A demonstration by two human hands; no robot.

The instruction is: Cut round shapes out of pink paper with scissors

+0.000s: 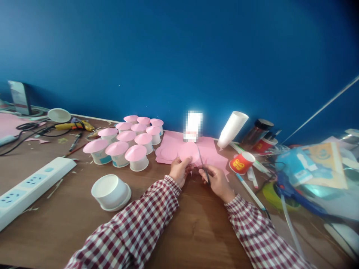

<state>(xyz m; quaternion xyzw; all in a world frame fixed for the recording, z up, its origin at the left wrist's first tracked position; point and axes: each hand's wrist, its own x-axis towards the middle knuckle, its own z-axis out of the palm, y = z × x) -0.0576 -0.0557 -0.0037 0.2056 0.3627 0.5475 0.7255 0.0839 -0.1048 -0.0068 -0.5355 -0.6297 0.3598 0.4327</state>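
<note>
My left hand point(179, 170) pinches a round piece of pink paper point(188, 152) over the wooden table point(182, 228). My right hand point(217, 181) is closed round a pair of scissors point(202, 161), whose blades point up into the pink piece. Under and behind my hands lie more pink paper sheets point(209, 149) with a cut circle point(169, 153) on them. Both my sleeves are red-and-white check.
Several white cups with pink cone lids point(127, 144) cluster at the left; an upturned white cup point(110, 191) stands nearer. A white power strip point(29, 186), a glue gun point(75, 126), a red paper cup point(241, 163), a stack of white cups point(232, 129), pens and plastic bags point(314, 168) surround them.
</note>
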